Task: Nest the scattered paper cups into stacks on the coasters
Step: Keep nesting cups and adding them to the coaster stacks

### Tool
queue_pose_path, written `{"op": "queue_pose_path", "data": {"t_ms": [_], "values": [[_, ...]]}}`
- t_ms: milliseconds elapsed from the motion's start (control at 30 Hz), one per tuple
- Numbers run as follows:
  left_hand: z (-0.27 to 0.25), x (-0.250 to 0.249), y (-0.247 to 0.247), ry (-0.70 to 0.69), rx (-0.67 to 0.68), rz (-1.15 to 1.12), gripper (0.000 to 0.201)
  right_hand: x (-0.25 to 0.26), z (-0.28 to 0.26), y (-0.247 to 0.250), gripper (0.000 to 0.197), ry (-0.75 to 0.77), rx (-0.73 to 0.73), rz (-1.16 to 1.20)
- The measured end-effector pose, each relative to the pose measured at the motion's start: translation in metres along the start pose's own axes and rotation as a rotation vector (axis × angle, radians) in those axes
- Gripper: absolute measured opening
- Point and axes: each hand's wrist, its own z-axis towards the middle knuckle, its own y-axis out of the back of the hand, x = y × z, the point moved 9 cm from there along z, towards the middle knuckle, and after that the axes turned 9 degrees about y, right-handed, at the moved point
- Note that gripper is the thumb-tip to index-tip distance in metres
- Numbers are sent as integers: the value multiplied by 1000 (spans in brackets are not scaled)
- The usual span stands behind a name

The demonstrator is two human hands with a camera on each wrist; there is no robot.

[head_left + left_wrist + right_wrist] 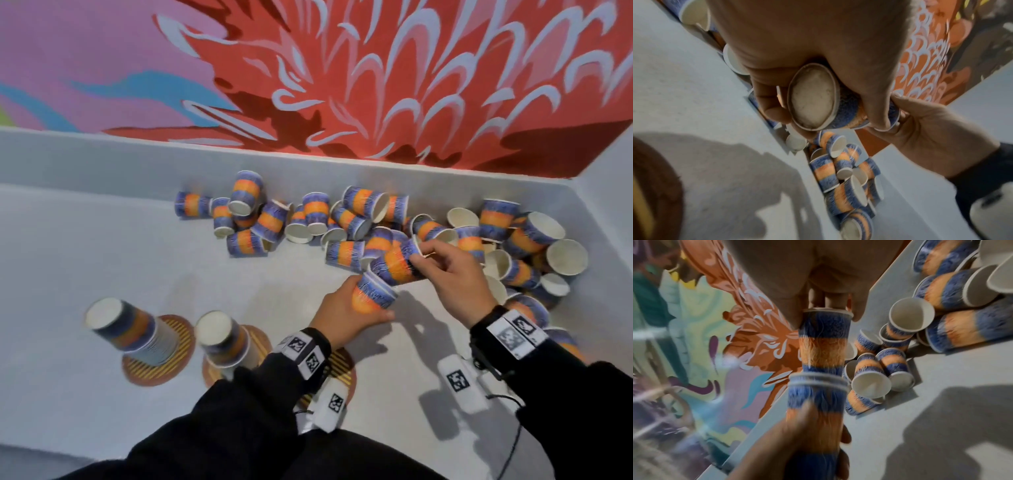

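Left hand (346, 317) wraps a short nested stack (375, 295) of blue-and-orange paper cups, fingers curled round the lower body, thumb on the near side; in the left wrist view the stack's white base (813, 99) faces the camera between thumb and fingers. Right hand (455, 274) holds a single cup (397, 263) at its rim end, fingers (830, 300) pinching the rim from both sides, cup bottom partly seated in the mouth of the held stack. The two rims (818, 380) of the stack show just below the single cup's lower blue band. Joined cups are tilted, held above the grey desk (120, 260), just in front of the loose pile. Scattered cups (346, 219) lie on their sides or upside down along the back of the desk, against the low grey ledge, denser at right (524, 240). Near left: two inverted stacks, each on a round striped coaster, the taller stack (137, 329) on the left coaster (178, 356), the second stack (222, 337) on the next coaster (260, 339). A third coaster (342, 370) sits mostly hidden under the left wrist. Both wrists wear bands with black-and-white tags. Red, pink and blue mural (376, 75) covers the wall behind.
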Motion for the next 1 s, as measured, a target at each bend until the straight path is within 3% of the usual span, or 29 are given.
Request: {"op": "queue_pose_path", "data": {"t_ms": [67, 133, 367, 500, 600, 733, 833, 933, 1000], "values": [[-6, -4, 12, -2, -38, -45, 72, 17, -6, -17, 16, 61, 73, 19], [-16, -9, 25, -26, -49, -17, 74, 32, -10, -29, 22, 86, 96, 64], [-54, -35, 45, -120, -74, 153, 75, 51, -40, -92, 24, -31, 261, 150], [-74, -40, 58, -121, -108, 224, 87, 59, -47, -106, 26, -54, 261, 187], [-94, -60, 80, -187, -171, 186, 92, 84, -35, -101, 24, -32, 129, 300], [-132, -92, 147, -327, -322, 23, 69, 119, -15, -116, 27, -43, -33, 504], [-163, -90, 211, -355, -445, -19, 59, 149, -6, -145, 29, 0, -76, 438], [-187, -69, 272, -360, -540, -130, 68, 180, -6, -188, 39, 71, -3, 373], [-198, -55, 305, -348, -576, -122, 66, 202, -10, -225, 30, 164, 125, 200]]}}
